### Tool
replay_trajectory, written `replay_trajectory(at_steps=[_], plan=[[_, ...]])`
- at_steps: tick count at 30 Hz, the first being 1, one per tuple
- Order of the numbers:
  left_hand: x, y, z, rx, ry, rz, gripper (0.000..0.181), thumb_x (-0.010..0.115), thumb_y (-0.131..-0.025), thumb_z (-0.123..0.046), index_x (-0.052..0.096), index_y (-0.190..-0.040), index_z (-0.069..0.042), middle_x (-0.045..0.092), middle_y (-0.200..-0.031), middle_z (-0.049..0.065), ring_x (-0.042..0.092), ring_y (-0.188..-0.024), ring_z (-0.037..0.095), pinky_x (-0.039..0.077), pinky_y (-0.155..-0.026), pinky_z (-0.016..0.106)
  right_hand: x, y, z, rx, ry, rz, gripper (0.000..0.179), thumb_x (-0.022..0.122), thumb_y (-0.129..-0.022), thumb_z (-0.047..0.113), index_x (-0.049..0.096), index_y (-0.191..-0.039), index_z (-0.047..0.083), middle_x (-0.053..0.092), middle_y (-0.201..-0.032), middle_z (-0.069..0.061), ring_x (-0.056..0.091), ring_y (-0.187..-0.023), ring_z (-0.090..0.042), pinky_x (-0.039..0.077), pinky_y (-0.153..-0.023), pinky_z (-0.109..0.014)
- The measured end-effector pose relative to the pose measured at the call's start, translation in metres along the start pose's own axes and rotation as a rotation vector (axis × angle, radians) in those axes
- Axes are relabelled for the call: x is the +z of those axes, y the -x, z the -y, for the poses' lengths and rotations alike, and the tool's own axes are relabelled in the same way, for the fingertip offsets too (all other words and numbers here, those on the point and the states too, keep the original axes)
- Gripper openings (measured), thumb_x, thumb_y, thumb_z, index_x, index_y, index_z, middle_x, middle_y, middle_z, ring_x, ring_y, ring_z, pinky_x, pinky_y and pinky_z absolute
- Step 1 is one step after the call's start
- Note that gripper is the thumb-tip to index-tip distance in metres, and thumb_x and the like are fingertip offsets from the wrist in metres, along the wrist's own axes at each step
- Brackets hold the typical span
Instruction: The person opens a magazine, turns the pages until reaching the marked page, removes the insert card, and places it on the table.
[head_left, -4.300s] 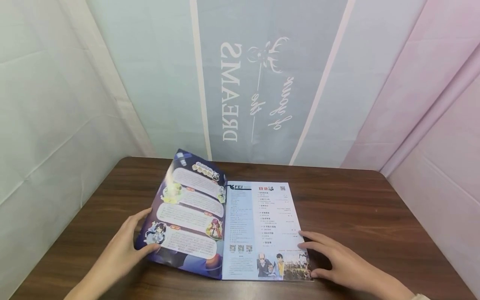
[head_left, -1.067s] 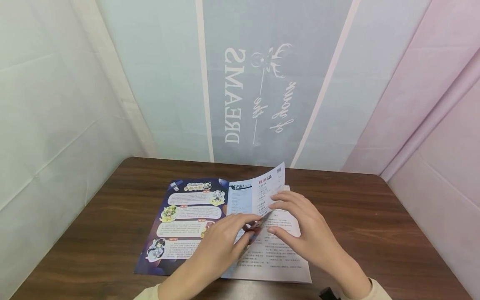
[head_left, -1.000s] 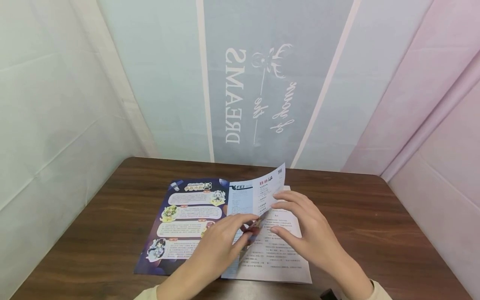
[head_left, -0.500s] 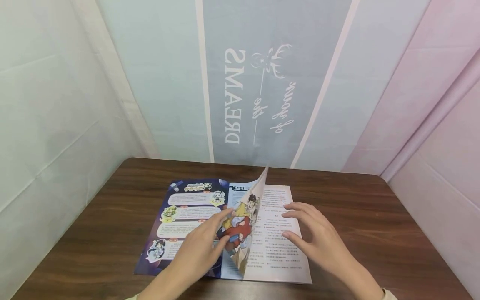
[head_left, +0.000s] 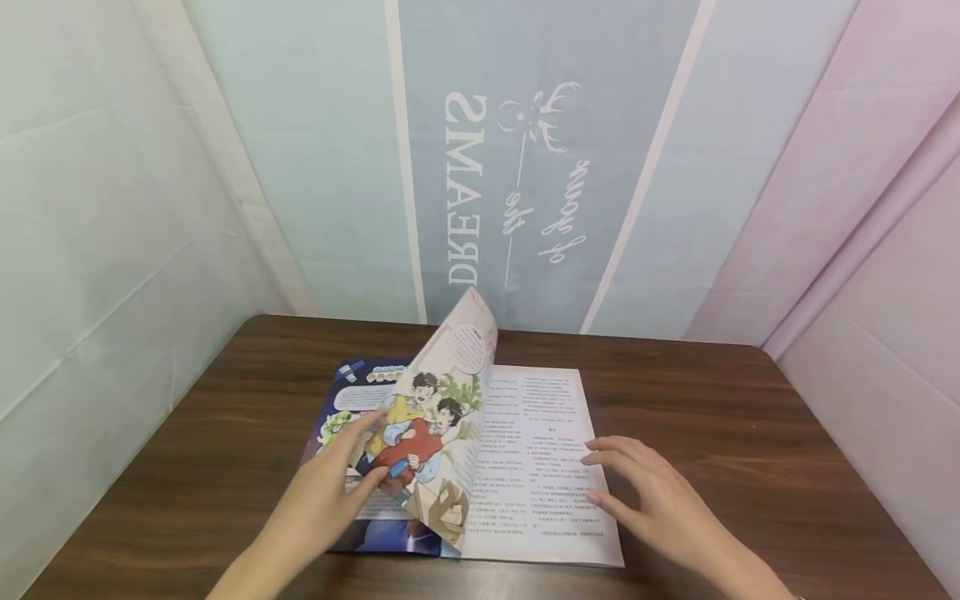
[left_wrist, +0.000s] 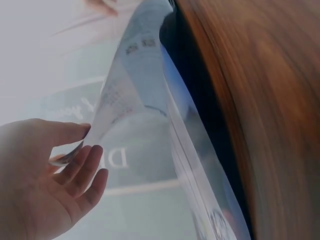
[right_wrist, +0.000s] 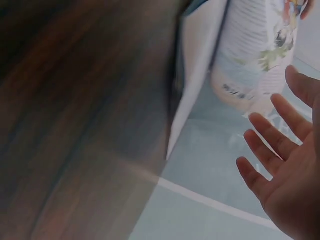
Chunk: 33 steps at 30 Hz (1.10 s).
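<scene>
An open magazine lies on the table, its dark blue left page partly covered. One page, printed with two cartoon figures, stands raised and curved over the left side. My left hand pinches this page by its outer edge. In the left wrist view, thumb and fingers of the left hand grip the edge of the curved page. My right hand is by the right edge of the text page, fingers loosely bent, holding nothing. The right wrist view has the right hand with fingers spread.
The dark wood table extends around the magazine. Behind it hangs a pale blue-grey curtain with mirrored lettering. White cloth hangs on the left, and pinkish cloth on the right.
The contents page has been lifted and swung leftwards by the left hand, exposing a text page beneath. The right hand has come off the page and moved right.
</scene>
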<state>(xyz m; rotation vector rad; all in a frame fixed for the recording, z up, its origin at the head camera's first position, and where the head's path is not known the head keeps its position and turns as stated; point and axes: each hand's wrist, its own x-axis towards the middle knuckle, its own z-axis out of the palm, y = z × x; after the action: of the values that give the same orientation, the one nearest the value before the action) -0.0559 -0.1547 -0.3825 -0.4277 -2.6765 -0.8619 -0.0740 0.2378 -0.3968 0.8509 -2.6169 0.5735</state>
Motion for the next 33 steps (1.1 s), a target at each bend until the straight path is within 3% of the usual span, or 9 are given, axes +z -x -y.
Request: replay_trajectory(at_steps=[6, 10, 19, 22, 26, 33], plan=[[-0.012, 0.007, 0.014, -0.006, -0.027, 0.005, 0.071, 0.081, -0.082, -0.005, 0.046, -0.143, -0.016, 0.058, -0.135, 0.013, 0.063, -0.113, 0.033, 0.057, -0.082, 0.051, 0.004, 0.008, -0.008, -0.062, 0.015, 0.073, 0.044, 0.086, -0.076, 0.023, 0.068, -0.115, 0.022, 0.061, -0.126, 0.008, 0.06, -0.113, -0.016, 0.052, -0.089, -0.043], [-0.016, 0.012, 0.024, -0.01, -0.076, 0.011, 0.072, 0.083, -0.079, -0.005, 0.048, -0.141, -0.012, 0.06, -0.127, 0.01, 0.065, -0.105, 0.026, 0.057, -0.079, 0.048, 0.006, 0.015, -0.013, -0.063, 0.015, 0.14, 0.042, 0.085, -0.077, 0.027, 0.068, -0.115, 0.023, 0.061, -0.126, 0.008, 0.06, -0.113, -0.017, 0.053, -0.088, -0.045], [-0.025, 0.027, 0.049, -0.065, -0.165, 0.134, 0.073, 0.086, -0.077, -0.015, 0.049, -0.14, -0.008, 0.056, -0.129, 0.012, 0.064, -0.105, 0.032, 0.058, -0.064, 0.042, 0.005, 0.027, -0.024, 0.021, -0.074, 0.315, 0.046, 0.082, -0.081, 0.036, 0.066, -0.121, 0.024, 0.059, -0.134, 0.007, 0.058, -0.119, -0.02, 0.053, -0.091, -0.044], [-0.027, 0.032, 0.058, -0.079, -0.19, 0.187, 0.072, 0.086, -0.077, -0.019, 0.051, -0.139, -0.009, 0.057, -0.128, 0.011, 0.063, -0.107, 0.033, 0.059, -0.068, 0.044, 0.004, 0.029, -0.027, 0.048, -0.094, 0.356, 0.047, 0.08, -0.082, 0.04, 0.065, -0.124, 0.025, 0.057, -0.137, 0.006, 0.057, -0.121, -0.021, 0.052, -0.093, -0.045], [-0.028, 0.036, 0.068, -0.107, -0.204, 0.247, 0.072, 0.086, -0.078, -0.024, 0.051, -0.139, -0.007, 0.057, -0.129, 0.012, 0.061, -0.114, 0.036, 0.057, -0.078, 0.053, 0.005, 0.031, -0.031, 0.039, -0.074, 0.348, 0.05, 0.081, -0.08, 0.043, 0.065, -0.124, 0.026, 0.055, -0.139, 0.005, 0.055, -0.123, -0.022, 0.051, -0.093, -0.042], [-0.031, 0.039, 0.084, -0.141, -0.203, 0.291, 0.074, 0.085, -0.077, -0.031, 0.052, -0.138, -0.005, 0.056, -0.13, 0.014, 0.058, -0.116, 0.039, 0.054, -0.083, 0.058, 0.005, 0.03, -0.035, 0.083, -0.092, 0.42, 0.061, 0.08, -0.078, 0.051, 0.063, -0.13, 0.026, 0.049, -0.146, 0.003, 0.051, -0.128, -0.026, 0.05, -0.095, -0.046]])
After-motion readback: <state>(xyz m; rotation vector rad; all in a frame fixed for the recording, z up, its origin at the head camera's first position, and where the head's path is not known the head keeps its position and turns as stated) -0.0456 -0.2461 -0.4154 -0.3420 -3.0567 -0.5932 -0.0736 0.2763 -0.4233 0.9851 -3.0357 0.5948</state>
